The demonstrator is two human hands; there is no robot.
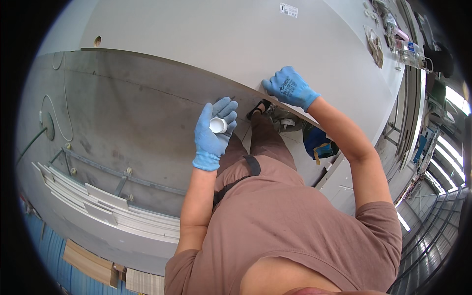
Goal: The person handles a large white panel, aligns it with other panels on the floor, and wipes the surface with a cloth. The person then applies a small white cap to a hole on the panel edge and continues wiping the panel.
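Observation:
My left hand (212, 138), in a light blue coated glove, is turned palm up over the gap before the panel. A small round white plastic cap or shallow tub (218, 125) rests in its palm, with the fingers cupped around it. My right hand (289, 86), gloved alike, has its fingers curled against the near edge of a large pale grey panel (206, 33). Whether anything is inside those fingers is hidden. The panel has a printed label (288, 10) on top and a round hole (97, 41) towards its left end.
On the right lie a plastic bag (374, 46) and a clear plastic container (409, 55). A blue bag (319, 142) sits under the panel's edge. White boards (110, 210) lie on a wheeled metal frame (125, 177) at left. A cable (66, 99) runs over the concrete floor (121, 114).

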